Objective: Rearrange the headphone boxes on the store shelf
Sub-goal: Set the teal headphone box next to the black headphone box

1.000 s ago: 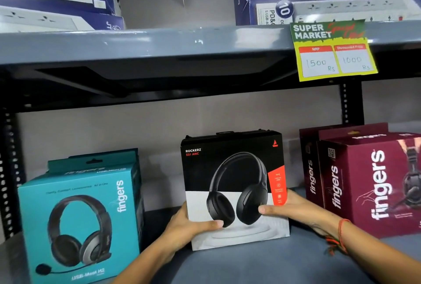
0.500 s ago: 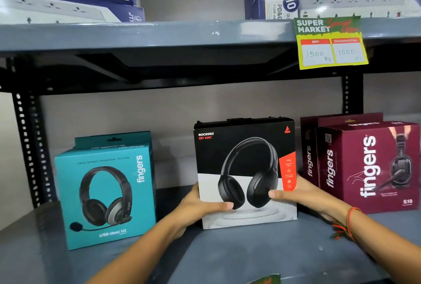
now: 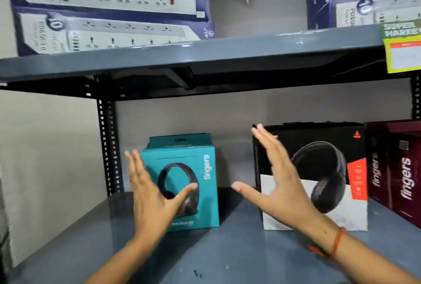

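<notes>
fingers (image 3: 134,165) of left hand (image 3: 150,201) spread apart and straight, thumb splayed toward 3 o'clock, gripping nothing. palm overlaps the front face of the teal box (image 3: 200,183) in view; contact cannot be told through the blur. fingers of right hand (image 3: 280,190) likewise apart and extended toward 11 o'clock, thumb pointing to 9 o'clock into the gap between boxes, holding nothing. overlaps the left part of the black-and-white box (image 3: 319,147); touching or not, cannot tell. red thread band (image 3: 337,241) on right wrist.

teal box upright on lower shelf (image 3: 227,258), at 10 o'clock from frame centre-bottom, close to perforated black upright (image 3: 107,147). black-and-white box upright at 2 o'clock, apart from the teal one, bare shelf between. maroon boxes (image 3: 401,170) just beside the black-and-white box at its 3 o'clock, "fingers" lettering on them.

upper shelf (image 3: 205,53) at 12 o'clock, carrying blue power-strip boxes (image 3: 109,10) at 11 o'clock and more at 1 o'clock. yellow-green price tag (image 3: 403,49) on its front edge at far right, lettering blurred.
</notes>
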Demonstrator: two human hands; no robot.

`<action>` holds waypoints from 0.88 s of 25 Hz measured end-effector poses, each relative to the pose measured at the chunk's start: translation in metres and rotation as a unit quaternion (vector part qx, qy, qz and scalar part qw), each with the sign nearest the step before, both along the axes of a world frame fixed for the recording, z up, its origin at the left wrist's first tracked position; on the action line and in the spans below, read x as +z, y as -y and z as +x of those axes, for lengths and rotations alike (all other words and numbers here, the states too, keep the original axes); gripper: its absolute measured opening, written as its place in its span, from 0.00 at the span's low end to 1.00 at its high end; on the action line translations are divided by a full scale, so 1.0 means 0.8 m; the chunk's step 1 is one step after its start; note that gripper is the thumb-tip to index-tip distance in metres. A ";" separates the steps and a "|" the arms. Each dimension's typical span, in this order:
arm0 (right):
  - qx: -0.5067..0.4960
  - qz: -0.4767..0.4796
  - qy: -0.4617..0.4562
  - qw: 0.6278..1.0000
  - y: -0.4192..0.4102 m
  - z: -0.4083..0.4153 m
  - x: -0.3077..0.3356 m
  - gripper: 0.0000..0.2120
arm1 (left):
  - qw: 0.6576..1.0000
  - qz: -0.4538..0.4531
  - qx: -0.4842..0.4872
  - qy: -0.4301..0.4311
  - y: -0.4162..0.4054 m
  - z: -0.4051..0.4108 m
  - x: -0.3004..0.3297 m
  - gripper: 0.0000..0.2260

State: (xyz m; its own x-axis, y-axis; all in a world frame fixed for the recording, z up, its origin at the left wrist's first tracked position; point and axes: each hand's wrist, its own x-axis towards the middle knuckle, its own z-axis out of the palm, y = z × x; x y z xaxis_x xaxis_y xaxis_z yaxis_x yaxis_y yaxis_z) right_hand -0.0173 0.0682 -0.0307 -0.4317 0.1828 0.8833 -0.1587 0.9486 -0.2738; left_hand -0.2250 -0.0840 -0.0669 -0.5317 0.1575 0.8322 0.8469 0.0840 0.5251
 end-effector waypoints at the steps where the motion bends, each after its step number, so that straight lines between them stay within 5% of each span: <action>1: 0.024 -0.047 0.050 0.997 0.005 -0.024 0.003 0.50 | 0.998 -0.017 0.001 0.053 0.010 -0.022 -0.006 0.67; 4: 0.025 -0.146 0.185 0.971 -0.008 -0.087 0.000 0.56 | 0.973 -0.091 -0.050 0.206 0.024 -0.079 -0.025 0.70; 6: 0.063 -0.167 0.225 0.958 -0.023 -0.121 -0.013 0.49 | 0.935 -0.126 -0.159 0.291 0.030 -0.106 -0.033 0.72; 8: 0.102 -0.203 0.285 0.931 -0.040 -0.144 -0.032 0.48 | 0.893 -0.165 -0.246 0.338 0.032 -0.124 -0.038 0.65; 10: 0.116 -0.229 0.345 0.903 -0.046 -0.154 -0.044 0.48 | 0.867 -0.190 -0.298 0.352 0.030 -0.139 -0.041 0.54; 15: 0.127 -0.254 0.365 0.887 -0.042 -0.178 -0.050 0.28 | 0.840 -0.237 -0.341 0.348 0.026 -0.157 -0.033 0.47; 22: 0.126 -0.286 0.342 0.886 -0.038 -0.175 -0.061 0.36 | 0.840 -0.258 -0.330 0.344 0.031 -0.148 -0.030 0.34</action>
State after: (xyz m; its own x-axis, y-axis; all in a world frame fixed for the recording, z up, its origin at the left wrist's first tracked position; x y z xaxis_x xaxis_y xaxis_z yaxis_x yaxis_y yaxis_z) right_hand -0.1576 0.0983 -0.0794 -0.9212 0.3375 0.1935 0.0429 0.5825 -0.8117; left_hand -0.3433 -0.1088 -0.0911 -0.5136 0.8528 0.0944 0.3095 0.0815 0.9474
